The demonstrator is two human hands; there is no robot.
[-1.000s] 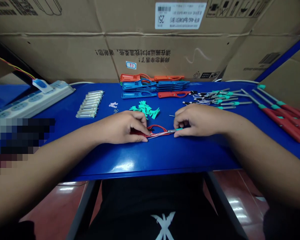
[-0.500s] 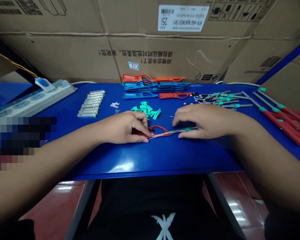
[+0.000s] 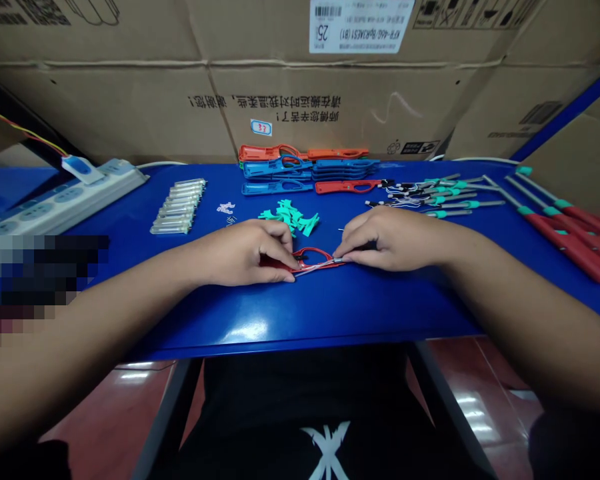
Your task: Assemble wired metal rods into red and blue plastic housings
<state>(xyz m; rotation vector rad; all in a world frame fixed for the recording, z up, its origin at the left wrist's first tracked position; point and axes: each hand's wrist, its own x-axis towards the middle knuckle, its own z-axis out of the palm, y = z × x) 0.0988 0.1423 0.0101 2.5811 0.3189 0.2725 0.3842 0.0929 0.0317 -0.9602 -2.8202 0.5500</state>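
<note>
Both hands pinch a red handle and its metal rod, with the widest room toward the table's front edge

The left hand (image 3: pixel 260 253) is curled closed, thumb and fingers gripping the left part of a red handle (image 3: pixel 314 251) held low over the blue table (image 3: pixel 220 310). The right hand (image 3: pixel 370 240) pinches a short visible bit of metal rod (image 3: pixel 337 260) at the handle's right end; the rest of the rod is hidden by the fingers. Thin white wires (image 3: pixel 316 268) run along the handle from the rod toward the left thumb.

Between the hands and the front edge (image 3: pixel 300 347) lies a broad strip of blue surface, the most open side for moving. Behind, room is tighter: a heap of green pieces (image 3: pixel 291 217) sits just beyond the left fingers, and wired rods (image 3: pixel 447 199) lie close behind the right hand. Farther back, blue handles (image 3: pixel 277 168) are stacked near the rear edge, against the cardboard (image 3: pixel 130 100).

On the left, a row of clear tubes (image 3: pixel 177 208) stands well apart from the left hand, between it and the power strip (image 3: pixel 65 195). On the right, long red lighters (image 3: pixel 570 240) lie slanted, well beyond the right hand.
</note>
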